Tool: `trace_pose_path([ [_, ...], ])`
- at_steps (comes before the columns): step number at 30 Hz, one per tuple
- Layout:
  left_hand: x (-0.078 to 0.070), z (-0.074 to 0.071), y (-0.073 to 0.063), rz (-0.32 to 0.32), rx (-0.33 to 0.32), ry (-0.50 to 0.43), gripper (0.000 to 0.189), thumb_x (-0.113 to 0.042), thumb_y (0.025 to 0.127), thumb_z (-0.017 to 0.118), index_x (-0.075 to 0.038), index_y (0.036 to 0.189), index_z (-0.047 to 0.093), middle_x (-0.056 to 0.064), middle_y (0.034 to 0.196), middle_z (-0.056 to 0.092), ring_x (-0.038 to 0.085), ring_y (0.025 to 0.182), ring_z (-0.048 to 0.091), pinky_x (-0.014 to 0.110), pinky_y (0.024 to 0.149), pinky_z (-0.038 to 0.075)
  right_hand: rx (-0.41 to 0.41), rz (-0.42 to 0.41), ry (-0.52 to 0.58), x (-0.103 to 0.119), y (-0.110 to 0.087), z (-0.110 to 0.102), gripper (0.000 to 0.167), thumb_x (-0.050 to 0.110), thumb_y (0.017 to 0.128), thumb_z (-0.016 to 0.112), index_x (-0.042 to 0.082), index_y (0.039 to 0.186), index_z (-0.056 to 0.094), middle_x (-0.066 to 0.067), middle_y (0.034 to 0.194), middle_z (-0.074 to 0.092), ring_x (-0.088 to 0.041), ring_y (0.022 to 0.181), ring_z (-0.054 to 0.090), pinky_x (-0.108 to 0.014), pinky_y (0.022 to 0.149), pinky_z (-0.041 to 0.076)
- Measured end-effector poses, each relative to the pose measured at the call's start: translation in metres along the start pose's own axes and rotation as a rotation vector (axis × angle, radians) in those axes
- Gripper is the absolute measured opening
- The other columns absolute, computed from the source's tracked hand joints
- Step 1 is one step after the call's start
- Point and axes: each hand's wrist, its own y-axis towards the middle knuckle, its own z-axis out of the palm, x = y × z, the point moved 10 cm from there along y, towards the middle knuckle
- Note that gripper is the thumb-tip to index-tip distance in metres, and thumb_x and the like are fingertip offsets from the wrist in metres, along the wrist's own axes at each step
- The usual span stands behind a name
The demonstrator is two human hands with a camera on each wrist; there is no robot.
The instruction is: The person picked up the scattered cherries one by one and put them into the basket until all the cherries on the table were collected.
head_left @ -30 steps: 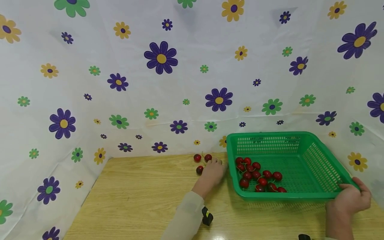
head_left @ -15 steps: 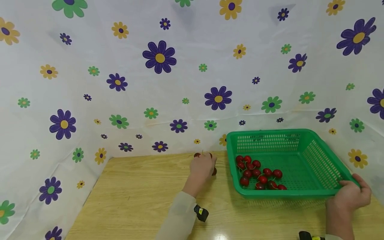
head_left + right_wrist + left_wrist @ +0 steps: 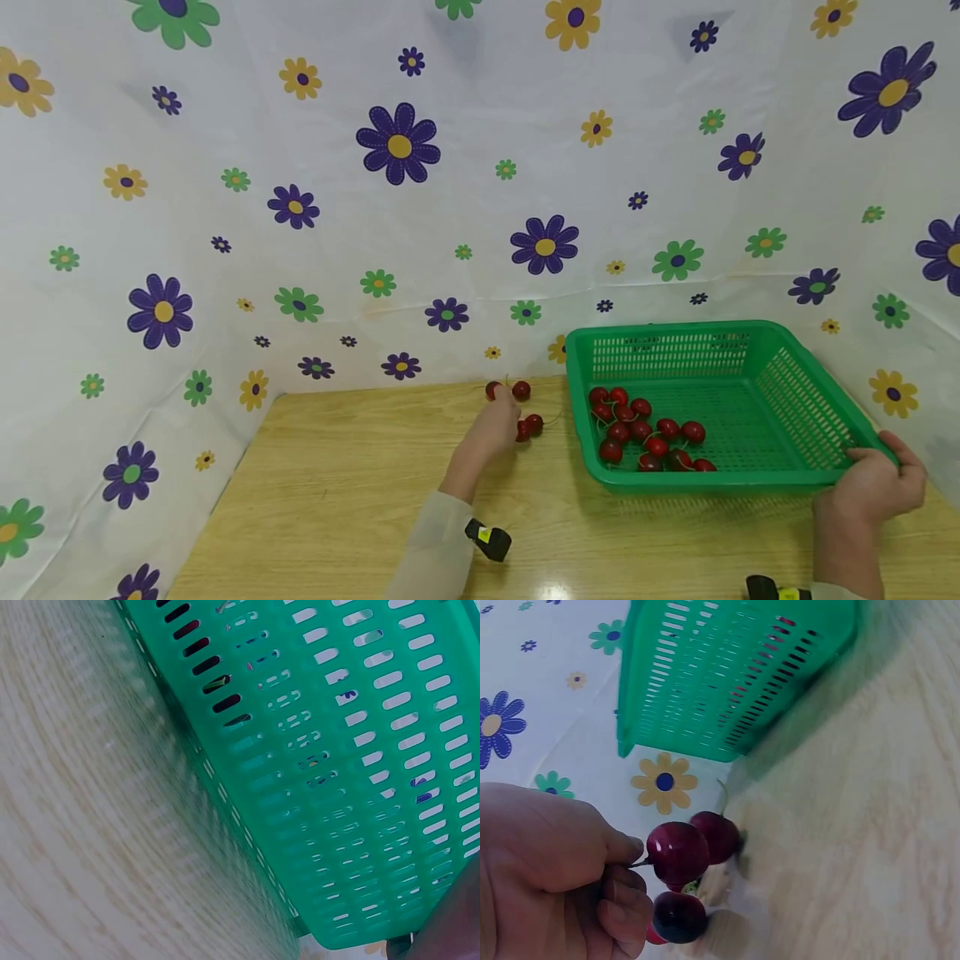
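My left hand (image 3: 491, 425) is among the loose cherries on the table, left of the green basket. In the left wrist view its thumb and finger pinch the stem of a dark red cherry (image 3: 678, 853). Beyond that one lie another cherry (image 3: 717, 835) with its stem up and a darker cherry (image 3: 679, 917). The head view has two cherries by the back edge, one at the fingers and one at the right (image 3: 521, 390). My right hand (image 3: 877, 487) grips the near right corner of the basket (image 3: 720, 481), thumb over the rim.
Several cherries (image 3: 641, 431) with stems lie in the left part of the basket. A white flowered cloth (image 3: 420, 225) hangs behind the wooden table (image 3: 337, 483) and along both sides. Black wrist cameras (image 3: 489, 540) sit on both sleeves.
My left hand has moved left, away from the basket's side, across the loose cherries, and a cherry stem is now in its pinch. The right hand keeps its hold on the basket.
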Motion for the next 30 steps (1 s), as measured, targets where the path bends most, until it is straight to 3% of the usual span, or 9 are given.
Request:
trace_pose_path([
  [6, -0.002, -0.031, -0.009, -0.034, -0.11, -0.157, 0.005, -0.008, 0.104, 0.046, -0.003, 0.105, 0.048, 0.007, 0.076, 0.053, 0.014, 0.059, 0.044, 0.026, 0.051, 0.036, -0.011, 0.029, -0.004, 0.021, -0.031, 0.006, 0.044, -0.011, 0.086, 0.039, 0.016, 0.109, 0.064, 0.005, 0.123, 0.047, -0.01, 0.086, 0.042, -0.021, 0.053, 0.031],
  [11, -0.013, -0.062, -0.017, 0.006, -0.275, -0.233, 0.006, -0.006, 0.102, 0.051, -0.003, 0.106, 0.054, 0.01, 0.086, 0.059, 0.016, 0.066, 0.049, 0.027, 0.057, 0.041, -0.025, 0.014, -0.01, 0.036, -0.051, 0.008, 0.044, -0.011, 0.086, 0.038, 0.016, 0.107, 0.065, 0.004, 0.124, 0.048, -0.008, 0.091, 0.042, -0.02, 0.056, 0.031],
  [15, -0.023, -0.076, -0.022, 0.041, -0.364, -0.311, 0.01, -0.005, 0.1, 0.054, -0.003, 0.108, 0.06, 0.009, 0.088, 0.062, 0.015, 0.07, 0.052, 0.027, 0.061, 0.046, -0.015, 0.004, -0.058, 0.045, -0.066, 0.011, 0.043, -0.01, 0.088, 0.037, 0.018, 0.108, 0.063, 0.005, 0.128, 0.046, -0.006, 0.094, 0.04, -0.02, 0.062, 0.03],
  [19, -0.039, -0.083, -0.025, 0.067, -0.389, -0.395, 0.012, -0.006, 0.1, 0.054, -0.004, 0.108, 0.063, 0.008, 0.087, 0.063, 0.016, 0.071, 0.053, 0.026, 0.063, 0.046, -0.005, 0.006, -0.046, 0.052, -0.074, 0.013, 0.042, -0.011, 0.088, 0.037, 0.018, 0.103, 0.062, 0.005, 0.124, 0.046, -0.006, 0.092, 0.04, -0.02, 0.063, 0.03],
  [23, -0.061, -0.083, -0.028, 0.126, -0.374, -0.47, 0.012, -0.004, 0.1, 0.054, -0.004, 0.108, 0.064, 0.008, 0.09, 0.065, 0.02, 0.077, 0.058, 0.025, 0.064, 0.048, -0.004, 0.015, -0.033, 0.053, -0.076, 0.013, 0.043, -0.013, 0.086, 0.036, 0.019, 0.1, 0.062, 0.005, 0.123, 0.046, -0.006, 0.092, 0.041, -0.019, 0.064, 0.032],
  [30, -0.107, -0.074, -0.027, 0.29, -0.342, -0.45, 0.01, -0.001, 0.098, 0.058, -0.001, 0.105, 0.066, 0.011, 0.097, 0.071, 0.025, 0.091, 0.067, 0.027, 0.077, 0.053, -0.005, 0.032, -0.015, 0.051, -0.073, 0.013, 0.045, -0.014, 0.084, 0.037, 0.017, 0.103, 0.063, 0.006, 0.12, 0.047, -0.007, 0.093, 0.042, -0.018, 0.063, 0.035],
])
